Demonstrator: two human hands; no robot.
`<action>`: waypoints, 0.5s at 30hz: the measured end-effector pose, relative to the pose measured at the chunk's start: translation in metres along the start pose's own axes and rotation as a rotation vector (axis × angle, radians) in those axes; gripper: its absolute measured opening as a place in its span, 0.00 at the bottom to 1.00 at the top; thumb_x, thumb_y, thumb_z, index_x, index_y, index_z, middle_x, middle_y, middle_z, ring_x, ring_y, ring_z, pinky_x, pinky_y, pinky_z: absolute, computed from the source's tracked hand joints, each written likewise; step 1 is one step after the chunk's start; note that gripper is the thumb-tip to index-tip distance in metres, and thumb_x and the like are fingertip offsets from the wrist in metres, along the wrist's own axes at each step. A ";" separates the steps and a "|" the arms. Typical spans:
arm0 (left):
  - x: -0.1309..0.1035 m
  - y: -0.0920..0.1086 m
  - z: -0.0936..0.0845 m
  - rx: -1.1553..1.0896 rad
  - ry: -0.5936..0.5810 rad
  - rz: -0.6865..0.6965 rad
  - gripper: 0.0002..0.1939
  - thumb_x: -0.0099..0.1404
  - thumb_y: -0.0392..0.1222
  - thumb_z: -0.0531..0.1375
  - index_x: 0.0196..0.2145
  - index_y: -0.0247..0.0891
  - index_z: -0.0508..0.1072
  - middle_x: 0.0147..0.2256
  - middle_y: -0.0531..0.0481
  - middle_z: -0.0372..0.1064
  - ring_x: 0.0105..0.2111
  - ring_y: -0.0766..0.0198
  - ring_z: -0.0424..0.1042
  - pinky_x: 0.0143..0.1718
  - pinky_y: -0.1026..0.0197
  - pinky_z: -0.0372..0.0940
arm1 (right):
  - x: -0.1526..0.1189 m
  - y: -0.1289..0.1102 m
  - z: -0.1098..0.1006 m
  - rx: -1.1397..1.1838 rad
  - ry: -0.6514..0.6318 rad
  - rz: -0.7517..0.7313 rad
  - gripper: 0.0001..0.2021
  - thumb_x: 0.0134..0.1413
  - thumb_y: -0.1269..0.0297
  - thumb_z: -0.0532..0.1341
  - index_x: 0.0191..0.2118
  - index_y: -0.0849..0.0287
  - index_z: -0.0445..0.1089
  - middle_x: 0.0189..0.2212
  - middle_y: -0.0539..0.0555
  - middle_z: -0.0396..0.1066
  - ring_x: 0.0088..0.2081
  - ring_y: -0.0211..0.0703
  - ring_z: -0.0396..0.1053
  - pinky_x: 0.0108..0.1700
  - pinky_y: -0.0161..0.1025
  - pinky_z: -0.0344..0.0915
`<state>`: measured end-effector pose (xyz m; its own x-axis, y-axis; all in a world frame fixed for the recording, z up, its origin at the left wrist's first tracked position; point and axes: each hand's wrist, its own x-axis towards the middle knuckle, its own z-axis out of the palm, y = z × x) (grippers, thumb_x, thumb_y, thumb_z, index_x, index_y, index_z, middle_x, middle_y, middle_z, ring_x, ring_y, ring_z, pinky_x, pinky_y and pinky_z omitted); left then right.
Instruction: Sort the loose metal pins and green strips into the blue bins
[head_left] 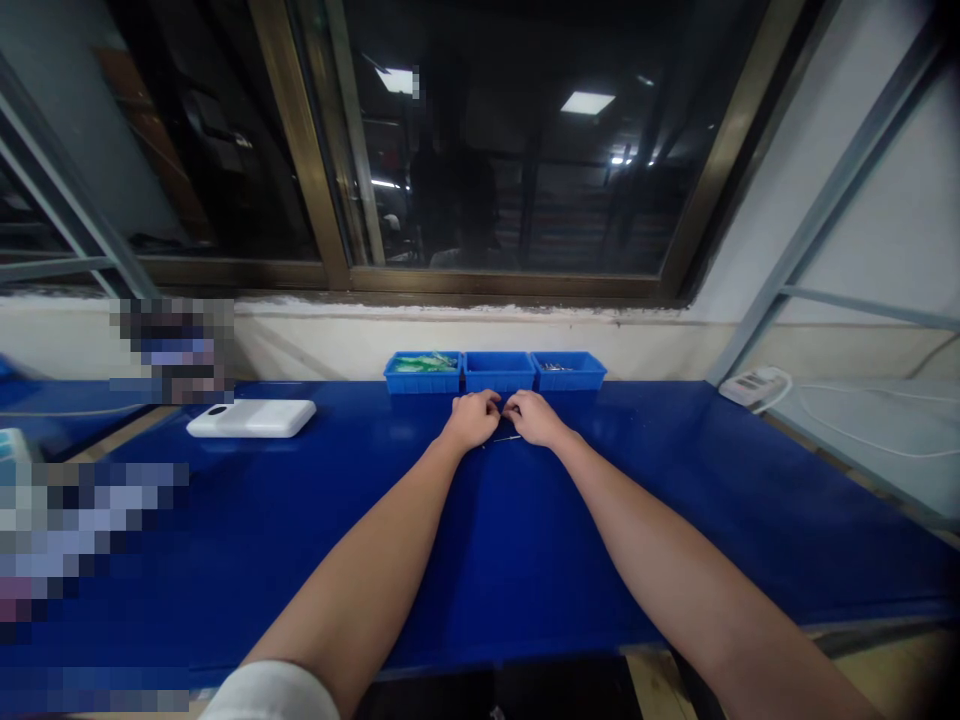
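My left hand [475, 418] and my right hand [531, 416] are close together over the blue tabletop [525, 540], just in front of three small blue bins. Both have curled fingers turned toward each other. Whatever they may hold is too small or hidden to make out. A thin, pen-like metallic piece [508, 438] lies on the table just below the hands. The left bin [423, 382] contains green and clear plastic pieces. Nothing shows inside the middle bin [499, 380]. Small metallic parts lie in the right bin [574, 380].
A white power bank-like device [252, 419] rests on the left of the table. At the right edge sits a white power strip [754, 386] with a cable. Grey metal posts [817, 190] and a window [517, 140] stand behind. Blurred patches hide items at left.
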<state>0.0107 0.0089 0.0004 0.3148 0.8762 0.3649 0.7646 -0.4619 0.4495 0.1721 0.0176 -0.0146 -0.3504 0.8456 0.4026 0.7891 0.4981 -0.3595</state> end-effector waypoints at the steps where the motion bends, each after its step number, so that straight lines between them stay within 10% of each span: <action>1: 0.000 0.000 0.000 -0.006 -0.001 0.017 0.16 0.57 0.33 0.54 0.43 0.39 0.73 0.36 0.49 0.76 0.41 0.59 0.73 0.44 0.59 0.64 | 0.000 0.000 0.000 -0.011 -0.001 0.006 0.06 0.54 0.70 0.58 0.32 0.59 0.73 0.32 0.56 0.69 0.38 0.43 0.66 0.43 0.39 0.59; 15: 0.001 -0.006 0.002 -0.052 0.083 0.136 0.10 0.62 0.38 0.55 0.40 0.39 0.74 0.39 0.49 0.75 0.40 0.62 0.72 0.44 0.61 0.64 | -0.001 -0.002 -0.003 0.072 0.073 0.094 0.09 0.59 0.67 0.51 0.34 0.59 0.67 0.34 0.57 0.70 0.38 0.44 0.67 0.40 0.38 0.59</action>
<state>0.0074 0.0127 -0.0040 0.3643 0.7915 0.4908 0.6870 -0.5842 0.4321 0.1722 0.0157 -0.0120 -0.2372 0.8742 0.4237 0.7775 0.4323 -0.4568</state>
